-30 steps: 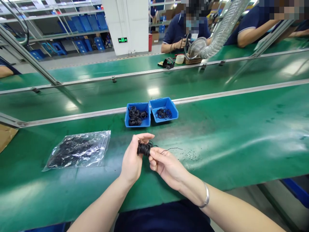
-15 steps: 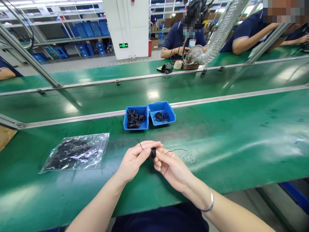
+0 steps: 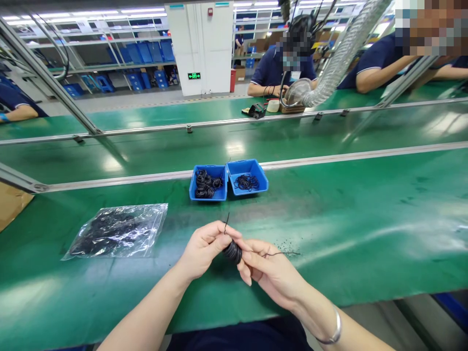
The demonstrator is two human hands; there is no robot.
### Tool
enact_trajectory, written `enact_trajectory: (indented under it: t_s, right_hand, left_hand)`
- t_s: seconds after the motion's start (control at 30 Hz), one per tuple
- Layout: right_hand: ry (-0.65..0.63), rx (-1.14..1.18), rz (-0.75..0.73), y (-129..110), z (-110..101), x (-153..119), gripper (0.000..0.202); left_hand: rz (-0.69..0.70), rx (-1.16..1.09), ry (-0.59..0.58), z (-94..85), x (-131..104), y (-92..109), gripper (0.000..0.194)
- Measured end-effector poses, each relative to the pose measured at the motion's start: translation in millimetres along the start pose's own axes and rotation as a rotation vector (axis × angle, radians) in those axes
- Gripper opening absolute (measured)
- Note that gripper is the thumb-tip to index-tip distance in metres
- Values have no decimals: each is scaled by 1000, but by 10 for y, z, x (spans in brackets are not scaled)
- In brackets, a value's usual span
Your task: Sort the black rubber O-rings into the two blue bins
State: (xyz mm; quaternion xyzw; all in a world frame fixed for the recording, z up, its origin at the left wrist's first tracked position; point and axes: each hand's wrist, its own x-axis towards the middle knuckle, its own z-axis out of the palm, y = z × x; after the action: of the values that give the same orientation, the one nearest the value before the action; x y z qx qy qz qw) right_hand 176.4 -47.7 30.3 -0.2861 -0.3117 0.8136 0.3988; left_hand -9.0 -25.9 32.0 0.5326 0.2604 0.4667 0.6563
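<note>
Between my two hands is a small coil of thin black wire (image 3: 233, 251), held above the green bench. My left hand (image 3: 209, 247) pinches the coil's left end between thumb and fingers, and one wire end sticks up past the fingertips. At the other end, my right hand (image 3: 265, 265) is closed on the coil with thumb and bent fingers. A loose wire tail runs out to the right over that hand. The inside of the coil is hidden by my fingers.
Ahead stand a blue bin (image 3: 208, 197) with wire coils and another blue bin (image 3: 252, 191) with looser black wire. A clear plastic bag (image 3: 148, 229) of black pieces lies left. Dark bits (image 3: 288, 245) are scattered right. A metal rail (image 3: 329, 156) crosses behind; co-workers sit opposite.
The view has tilted up a little. Both hands and the coil sit slightly lower and further right, and the coil has turned, showing more of its windings. Both hands still hold it.
</note>
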Motion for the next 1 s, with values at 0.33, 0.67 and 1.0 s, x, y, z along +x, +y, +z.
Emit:
enact_trajectory:
  t_s: [0.33, 0.67, 1.0]
  right_hand:
    - [-26, -1155, -343, -515, -136, -126, 10]
    - [-186, -1329, -530, -602, -101, -88, 16]
    - [-13, -1323, -501, -511, -174, -76, 16]
  left_hand:
    - [-262, -168, 76, 95, 47, 48, 25]
    - [-404, -292, -31, 159, 36, -21, 30]
    - [-394, -298, 110, 139, 25, 38, 30]
